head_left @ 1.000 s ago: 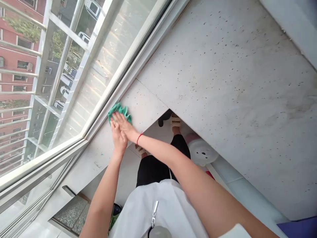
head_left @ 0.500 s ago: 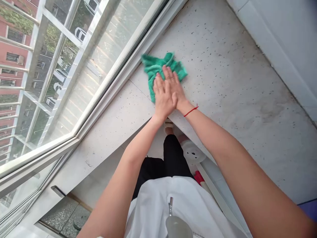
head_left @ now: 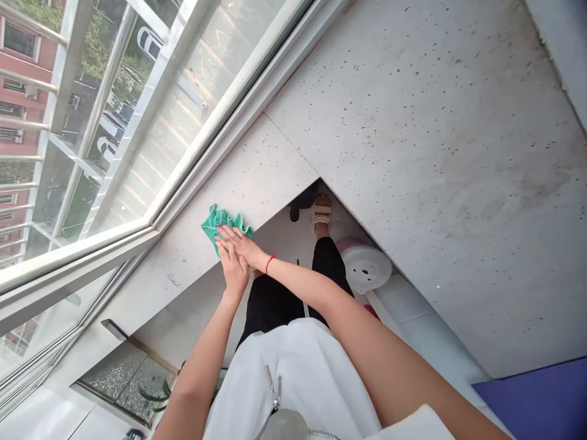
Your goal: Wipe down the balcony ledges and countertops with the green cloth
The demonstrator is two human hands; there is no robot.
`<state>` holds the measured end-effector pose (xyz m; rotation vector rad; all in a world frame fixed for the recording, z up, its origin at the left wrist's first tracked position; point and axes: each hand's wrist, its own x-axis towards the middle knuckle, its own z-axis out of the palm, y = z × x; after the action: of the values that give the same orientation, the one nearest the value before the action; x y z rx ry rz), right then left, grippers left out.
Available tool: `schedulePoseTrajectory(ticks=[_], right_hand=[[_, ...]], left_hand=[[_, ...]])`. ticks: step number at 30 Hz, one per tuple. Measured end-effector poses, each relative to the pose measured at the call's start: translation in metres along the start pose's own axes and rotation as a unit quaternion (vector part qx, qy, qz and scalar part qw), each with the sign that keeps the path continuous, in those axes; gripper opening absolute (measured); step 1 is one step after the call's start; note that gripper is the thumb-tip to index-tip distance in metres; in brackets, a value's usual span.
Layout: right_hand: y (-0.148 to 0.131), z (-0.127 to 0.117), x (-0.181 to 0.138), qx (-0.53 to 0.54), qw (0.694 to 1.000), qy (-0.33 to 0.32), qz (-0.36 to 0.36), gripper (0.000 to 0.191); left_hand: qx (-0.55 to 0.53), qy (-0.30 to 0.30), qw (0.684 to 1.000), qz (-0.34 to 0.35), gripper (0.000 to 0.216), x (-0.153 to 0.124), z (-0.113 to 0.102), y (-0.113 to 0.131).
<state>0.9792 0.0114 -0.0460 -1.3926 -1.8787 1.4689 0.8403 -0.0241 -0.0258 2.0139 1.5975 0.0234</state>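
A crumpled green cloth lies on the narrow part of the speckled white stone sill, close to its front edge and near the window frame. My right hand, with a red string at the wrist, lies flat on the cloth with fingers stretched out. My left hand rests flat just under and beside it, its fingers pressed against the right hand and the cloth's near edge. Both hands press down together on the cloth.
The window frame and glass run along the sill's far side, with a corner post at the left. A broad sill slab widens to the right. A white round stool and my sandalled foot stand below. A purple surface shows at the lower right.
Both hands slid the cloth from the wide slab by the window frame back left and toward me, onto the narrow part of the sill.
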Motion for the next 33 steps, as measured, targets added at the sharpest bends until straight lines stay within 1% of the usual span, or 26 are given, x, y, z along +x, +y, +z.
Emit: schedulePoseTrajectory(ticks=[1,3,5,8,9,10,11,12,13,14,15,16,17,18,19,20,22,24,25,27,28,29,30,31,32,33], right_hand=[[-0.005,0.007,0.004,0.006,0.999,-0.024,-0.036,0.058],[-0.010,0.011,0.009,0.021,0.995,-0.055,-0.085,0.057],[-0.012,0.006,0.007,0.029,0.994,-0.062,-0.088,0.052],[-0.013,-0.011,-0.013,0.042,0.997,-0.053,-0.043,0.047],[-0.012,-0.017,-0.025,0.077,0.996,-0.040,-0.006,0.047],[-0.011,-0.023,-0.039,0.139,0.989,-0.019,0.043,0.047],[-0.008,-0.029,-0.053,0.224,0.969,0.010,0.100,0.045],[-0.005,-0.035,-0.069,0.324,0.933,0.042,0.154,0.042],[-0.001,-0.041,-0.084,0.425,0.881,0.071,0.197,0.041],[0.003,-0.047,-0.099,0.513,0.825,0.091,0.220,0.044],[0.006,-0.053,-0.112,0.579,0.779,0.097,0.220,0.052],[0.009,-0.059,-0.125,0.629,0.743,0.091,0.210,0.063],[0.012,-0.066,-0.137,0.666,0.715,0.081,0.196,0.076],[0.014,-0.074,-0.147,0.687,0.700,0.069,0.182,0.086],[0.015,-0.082,-0.156,0.694,0.697,0.061,0.171,0.092],[0.016,-0.092,-0.164,0.689,0.704,0.056,0.163,0.094],[0.018,-0.114,-0.177,0.662,0.730,0.052,0.159,0.094],[0.020,-0.141,-0.185,0.611,0.769,0.053,0.177,0.088],[0.020,-0.156,-0.186,0.570,0.797,0.058,0.193,0.077],[0.017,-0.188,-0.185,0.429,0.871,0.078,0.226,0.048],[0.014,-0.204,-0.182,0.329,0.910,0.095,0.235,0.035],[0.009,-0.219,-0.179,0.223,0.940,0.116,0.232,0.025],[0.004,-0.233,-0.174,0.122,0.958,0.138,0.220,0.019],[-0.001,-0.244,-0.170,0.035,0.966,0.157,0.201,0.017],[-0.004,-0.253,-0.165,-0.036,0.969,0.169,0.178,0.021],[-0.006,-0.258,-0.161,-0.090,0.968,0.176,0.157,0.027]], left_hand=[[-0.002,-0.002,1.000,-0.025,0.068,-0.013,-0.009,-0.010],[-0.022,0.004,0.998,-0.057,0.063,-0.032,-0.026,-0.022],[-0.043,0.047,0.995,-0.073,0.061,-0.044,-0.040,-0.025],[-0.055,0.177,0.976,-0.112,0.054,-0.047,-0.053,-0.013],[-0.063,0.216,0.965,-0.137,0.048,-0.046,-0.055,-0.005],[-0.078,0.238,0.955,-0.163,0.041,-0.042,-0.056,0.006],[-0.101,0.234,0.949,-0.184,0.034,-0.038,-0.056,0.018],[-0.132,0.200,0.951,-0.195,0.029,-0.034,-0.056,0.032],[-0.167,0.141,0.957,-0.190,0.030,-0.028,-0.056,0.047],[-0.197,0.069,0.963,-0.171,0.035,-0.021,-0.055,0.063],[-0.215,-0.002,0.966,-0.142,0.043,-0.015,-0.053,0.078],[-0.219,-0.058,0.968,-0.110,0.052,-0.007,-0.051,0.093],[-0.211,-0.096,0.969,-0.083,0.060,0.000,-0.048,0.107],[-0.197,-0.116,0.972,-0.061,0.064,0.007,-0.045,0.119],[-0.183,-0.126,0.974,-0.047,0.062,0.013,-0.043,0.129],[-0.174,-0.128,0.976,-0.039,0.053,0.019,-0.041,0.137],[-0.170,-0.112,0.979,-0.027,0.033,0.030,-0.040,0.145],[-0.153,-0.052,0.987,-0.007,0.035,0.041,-0.047,0.144],[-0.137,-0.008,0.990,0.013,0.039,0.047,-0.053,0.142],[-0.097,0.083,0.988,0.084,0.044,0.060,-0.072,0.135],[-0.079,0.119,0.981,0.132,0.045,0.067,-0.083,0.131],[-0.063,0.145,0.971,0.181,0.043,0.074,-0.094,0.127],[-0.049,0.162,0.959,0.225,0.041,0.080,-0.105,0.123],[-0.035,0.168,0.951,0.257,0.038,0.086,-0.113,0.120],[-0.020,0.162,0.947,0.275,0.036,0.090,-0.118,0.117],[-0.003,0.139,0.950,0.278,0.035,0.092,-0.121,0.113]])
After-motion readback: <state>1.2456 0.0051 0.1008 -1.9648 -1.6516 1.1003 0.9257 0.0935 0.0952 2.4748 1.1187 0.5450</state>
